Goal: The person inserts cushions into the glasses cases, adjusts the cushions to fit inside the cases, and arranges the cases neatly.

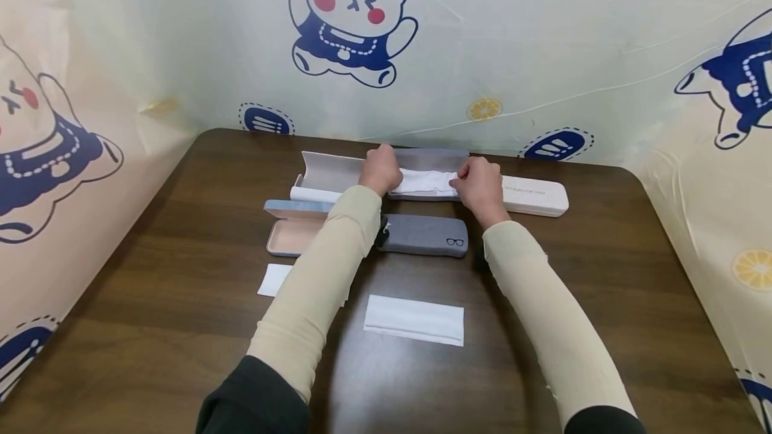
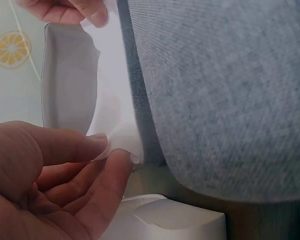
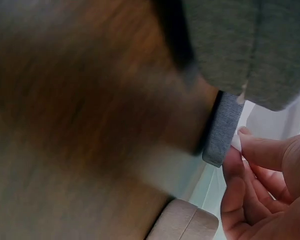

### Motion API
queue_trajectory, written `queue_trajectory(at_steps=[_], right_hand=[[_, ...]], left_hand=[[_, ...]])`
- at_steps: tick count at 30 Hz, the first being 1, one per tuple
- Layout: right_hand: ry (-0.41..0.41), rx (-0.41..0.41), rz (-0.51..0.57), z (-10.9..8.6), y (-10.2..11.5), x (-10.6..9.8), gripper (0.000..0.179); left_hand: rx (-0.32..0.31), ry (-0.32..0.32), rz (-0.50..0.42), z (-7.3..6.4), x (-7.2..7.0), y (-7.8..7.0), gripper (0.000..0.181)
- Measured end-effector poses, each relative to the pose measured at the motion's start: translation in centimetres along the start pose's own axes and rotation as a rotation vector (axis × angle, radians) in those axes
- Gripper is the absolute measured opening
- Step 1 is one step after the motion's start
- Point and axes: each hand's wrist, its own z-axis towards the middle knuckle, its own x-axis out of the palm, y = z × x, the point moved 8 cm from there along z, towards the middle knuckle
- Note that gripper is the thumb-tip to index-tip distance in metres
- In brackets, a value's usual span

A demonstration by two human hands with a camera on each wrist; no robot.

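Note:
A white cloth [image 1: 424, 181] lies along the inside of an open grey glasses case [image 1: 431, 157] at the back of the table. My left hand [image 1: 381, 170] pinches the cloth's left end between thumb and fingers; the left wrist view shows this hand [image 2: 65, 175] close up. At the cloth's other end, my right hand [image 1: 482, 187] pinches a corner. In the right wrist view a small bit of white cloth [image 3: 236, 142] shows at the right hand's [image 3: 270, 185] fingertips. Just in front, under the forearms, sits a closed grey glasses case [image 1: 427, 234] with a glasses print.
Left of the hands stands an open white case [image 1: 334, 169] with grey lining. A pink-lined case [image 1: 294, 237] with a blue lid is open before it. A closed white case [image 1: 535, 195] lies at right. Nearer are a folded white cloth [image 1: 414, 320] and another white piece [image 1: 274, 279].

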Motion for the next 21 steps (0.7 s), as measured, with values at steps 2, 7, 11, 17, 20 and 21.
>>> queue_trajectory(at_steps=[2, 7, 11, 17, 20, 21], right_hand=[[0.003, -0.022, -0.034, 0.0, 0.2, 0.2, 0.014], [0.007, -0.045, -0.071, 0.0, 0.1, 0.1, 0.01], [-0.003, -0.011, 0.018, -0.3, -0.3, -0.9, 0.019], [-0.038, 0.081, 0.141, -0.5, -0.8, -2.6, 0.032], [0.009, 0.142, 0.154, -0.4, -1.0, -2.7, 0.043], [0.033, 0.165, 0.163, -0.4, -1.1, -2.6, 0.047]], left_hand=[[0.001, -0.006, 0.006, -0.1, 0.0, 0.1, 0.009], [0.011, -0.023, 0.023, -0.2, -0.5, 0.2, 0.006], [0.007, 0.004, 0.013, -0.4, -1.0, 0.3, 0.01], [-0.042, 0.039, -0.137, -0.7, -1.9, 0.8, 0.027], [-0.065, 0.083, -0.242, -0.9, -1.7, 1.1, 0.03], [-0.067, 0.096, -0.271, -0.9, -1.5, 1.1, 0.032]])
